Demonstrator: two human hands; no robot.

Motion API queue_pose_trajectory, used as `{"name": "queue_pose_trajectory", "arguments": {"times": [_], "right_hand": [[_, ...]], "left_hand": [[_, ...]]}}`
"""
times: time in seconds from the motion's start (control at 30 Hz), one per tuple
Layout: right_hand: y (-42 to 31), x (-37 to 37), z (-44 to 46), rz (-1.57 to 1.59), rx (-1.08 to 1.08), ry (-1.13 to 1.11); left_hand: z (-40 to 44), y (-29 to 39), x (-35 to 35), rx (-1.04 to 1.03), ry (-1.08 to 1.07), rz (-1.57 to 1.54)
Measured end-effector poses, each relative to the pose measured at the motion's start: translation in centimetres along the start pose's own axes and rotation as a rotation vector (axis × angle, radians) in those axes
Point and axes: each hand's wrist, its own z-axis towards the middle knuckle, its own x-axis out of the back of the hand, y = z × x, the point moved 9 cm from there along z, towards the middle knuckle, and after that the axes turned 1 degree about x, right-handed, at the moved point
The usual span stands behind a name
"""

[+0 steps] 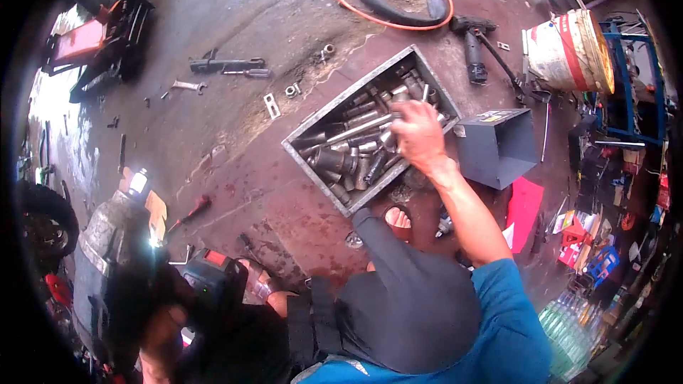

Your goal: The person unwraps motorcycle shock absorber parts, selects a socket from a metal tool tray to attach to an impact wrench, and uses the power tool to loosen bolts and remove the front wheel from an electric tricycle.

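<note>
My right hand [420, 135] reaches over an open metal box [320, 181] on the ground. Its fingers are curled and blurred among the sockets; what they hold, if anything, I cannot make out. Many steel sockets [334, 161] fill the box, with a long shiny bar [359, 130] lying across them towards my fingertips. At the lower left, my left hand [165, 331] is in shadow and smeared, closed around a dark cordless impact wrench. The wrench's red and black battery [213, 270] shows beside the hand, and its lamp shines near a large grey housing [99, 263].
Right of the box stand a grey open case [494, 149] and a white and red bucket [569, 50]. Another cordless tool [475, 50] lies behind it. A screwdriver [245, 72], a wrench [186, 86] and a black tube [398, 0] are on the ground. My sandalled foot [398, 219] is near the box.
</note>
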Motion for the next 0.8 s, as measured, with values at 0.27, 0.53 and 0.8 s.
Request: {"name": "queue_pose_trajectory", "arguments": {"times": [0.27,0.53,0.8], "right_hand": [[2.8,3.5,-4.4,0.004,-0.308,0.155],[-6.8,-3.5,-0.5,0.112,0.082,-0.234],[2.3,-0.2,3.0,0.036,0.220,-0.246]], "left_hand": [[1.0,0.0,0.1,0.041,0.233,-0.073],[0.8,-1.1,-0.1,-0.011,0.229,-0.077],[0.4,0.4,-0.6,-0.057,0.005,-0.055]]}}
